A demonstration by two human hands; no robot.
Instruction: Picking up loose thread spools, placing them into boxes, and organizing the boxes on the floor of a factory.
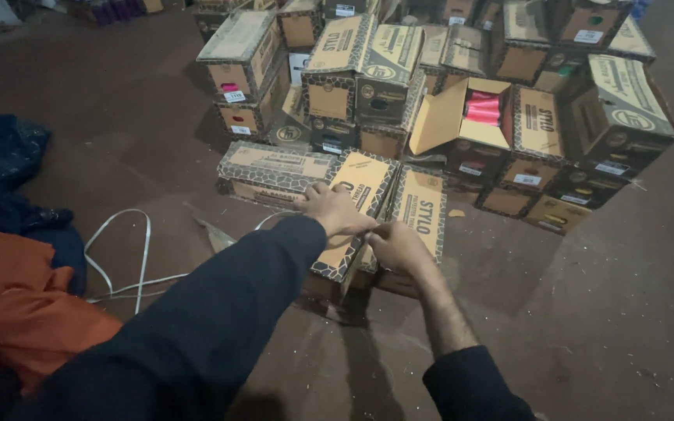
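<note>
Two hands work on a flat cardboard box [352, 210] that lies on the dark floor [602, 312], in front of a big pile of boxes [446, 70]. The left hand [335, 209] lies on top of the box, fingers spread and bent over its near edge; its grip looks loose. The right hand [397, 245] is at the box's near side, between it and the next box [421, 210], its grip curled shut on the box edge. One open box [462, 121] in the pile shows pink spools [483, 107] inside. A white strap [130, 265] lies looped on the floor to the left, near an orange cloth [25, 304] and a blue cloth [1, 171].
</note>
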